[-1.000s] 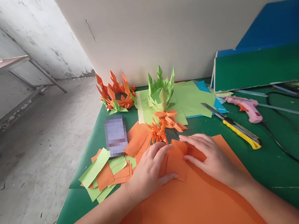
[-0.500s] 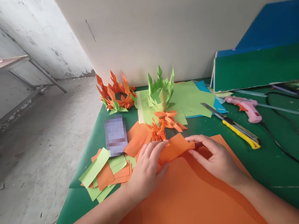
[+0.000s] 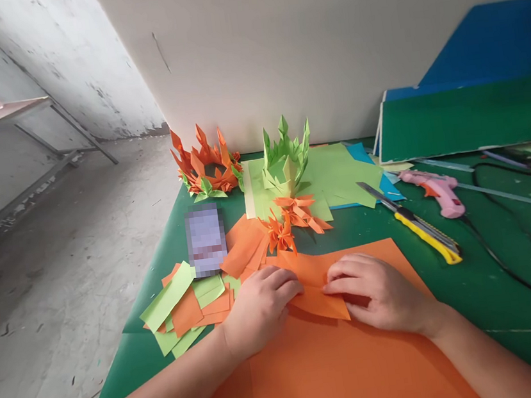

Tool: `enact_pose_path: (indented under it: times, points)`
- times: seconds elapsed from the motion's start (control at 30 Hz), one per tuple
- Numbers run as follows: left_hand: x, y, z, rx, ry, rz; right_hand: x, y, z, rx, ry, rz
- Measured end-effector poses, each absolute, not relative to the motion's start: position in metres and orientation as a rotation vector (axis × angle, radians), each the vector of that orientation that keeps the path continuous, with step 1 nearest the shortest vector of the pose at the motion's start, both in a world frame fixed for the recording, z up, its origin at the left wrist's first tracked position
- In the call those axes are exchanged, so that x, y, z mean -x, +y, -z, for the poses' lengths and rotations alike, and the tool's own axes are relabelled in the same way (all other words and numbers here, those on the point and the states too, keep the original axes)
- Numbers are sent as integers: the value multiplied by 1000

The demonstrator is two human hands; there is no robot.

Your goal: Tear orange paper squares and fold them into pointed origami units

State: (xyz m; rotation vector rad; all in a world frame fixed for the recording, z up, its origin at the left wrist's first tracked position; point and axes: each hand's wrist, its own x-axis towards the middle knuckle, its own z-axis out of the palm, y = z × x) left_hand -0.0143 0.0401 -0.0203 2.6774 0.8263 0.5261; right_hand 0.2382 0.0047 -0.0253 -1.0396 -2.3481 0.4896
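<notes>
Between my hands is a small piece of orange paper, creased and partly lifted at its near edge. My left hand closes on its left side, fingers curled over it. At its right side my right hand pinches the paper with bent fingers. Under both hands lies a large orange sheet. Just beyond the fingers sit folded orange paper flowers. A green folded-paper crown stands behind them, and an orange paper crown with green leaves is at the back left.
Cut orange and green paper strips are heaped at left beside a blurred phone-like object. At right lie a yellow utility knife, blade out, and a pink glue gun with its cable. Green boards lean behind.
The small orange paper has come down and nearer, turning as it moved. My right hand has shifted its hold on it, and my left hand has lowered slightly.
</notes>
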Motion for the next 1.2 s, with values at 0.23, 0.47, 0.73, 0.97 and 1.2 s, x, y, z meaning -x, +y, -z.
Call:
enact_pose_path:
  times: [0.23, 0.47, 0.73, 0.97, 1.2]
  points:
    - [13, 36, 18, -2705, 795, -544, -236, 1, 22, 1003, -2318, -487]
    - [12, 35, 20, -2662, 819, -548, -226, 0, 21, 1042, -2255, -594]
    - [10, 36, 16, -2519, 949, -494, -222, -5, 27, 1193, -2205, -605]
    - [9, 38, 20, -2533, 1011, -491, -219, -7, 23, 1255, -2171, -657]
    - [10, 33, 18, -2750, 849, -564, -221, -4, 28, 1125, -2190, -331]
